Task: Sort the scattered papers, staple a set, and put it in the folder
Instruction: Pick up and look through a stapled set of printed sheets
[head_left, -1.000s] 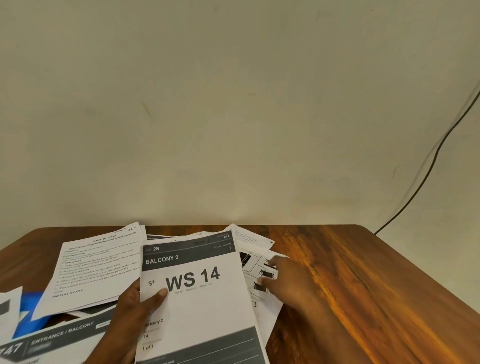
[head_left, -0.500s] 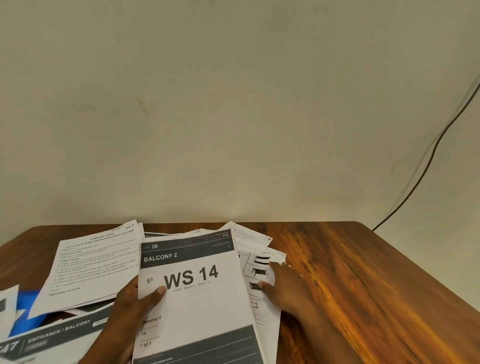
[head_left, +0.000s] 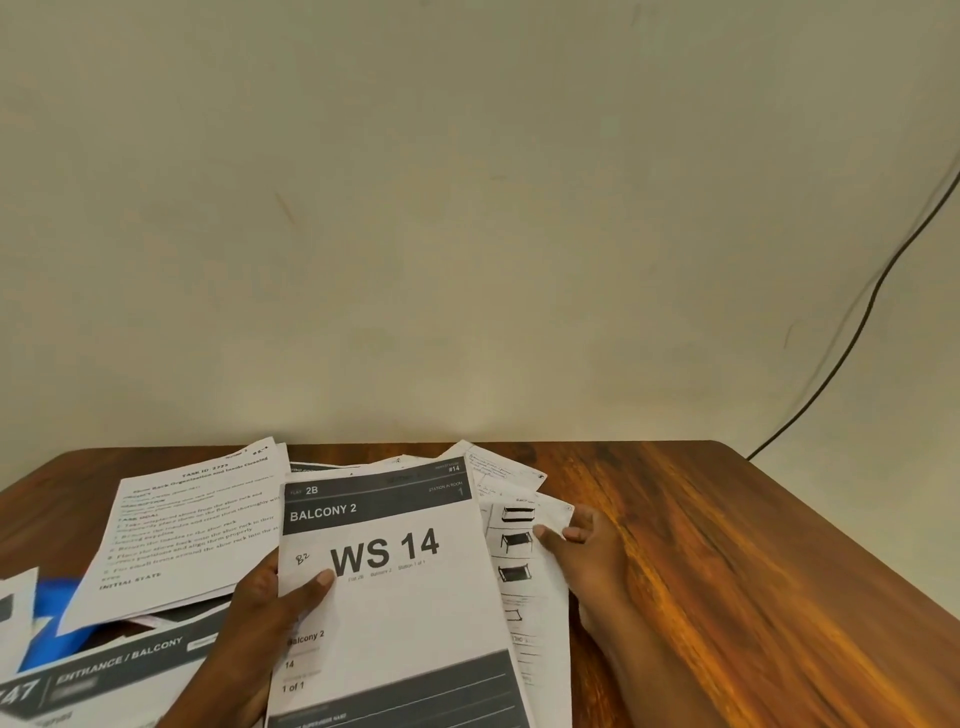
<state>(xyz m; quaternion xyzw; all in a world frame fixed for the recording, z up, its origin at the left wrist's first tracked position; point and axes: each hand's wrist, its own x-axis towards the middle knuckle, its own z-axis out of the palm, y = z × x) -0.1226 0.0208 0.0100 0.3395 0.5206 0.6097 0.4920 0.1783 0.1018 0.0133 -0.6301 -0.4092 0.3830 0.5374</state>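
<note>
2 hands are showing in this shot, both busy in the paper pile on the wooden surface (head_left: 727, 545). The left hand (head_left: 265, 618) is holding the "WS 14 / BALCONY 2" sheet (head_left: 395, 587) by its left edge, thumb lying on the printed face and the other fingers tucked behind where I can't see them, so that grip is pinching the page. The right hand (head_left: 587, 545) is sitting at the right edge of the sheet with furniture drawings (head_left: 519, 566), thumb and fingertips closing on that edge; whether it's actually lifting it or just touching is hard to say.

Counting papers: I'm getting at least 6 separate sheets. That's the WS 14 one, the drawings one under it, a small handwritten note (head_left: 498, 470) peeking out behind, the text page headed "TASK ID" (head_left: 192, 530) lying tilted on the left, an "ENTRANCE / BALCONY" sheet (head_left: 119, 670) getting cut off at the bottom left, and a scrap (head_left: 15, 608) at the far left edge. More edges are poking out at the back, too overlapped to count.

1 blue thing (head_left: 57, 623), maybe the folder, is lying mostly buried under the left papers, so can't say for sure. 1 dark cable (head_left: 852, 332) is hanging down the wall on the right. Small print is all too blurry to read.
</note>
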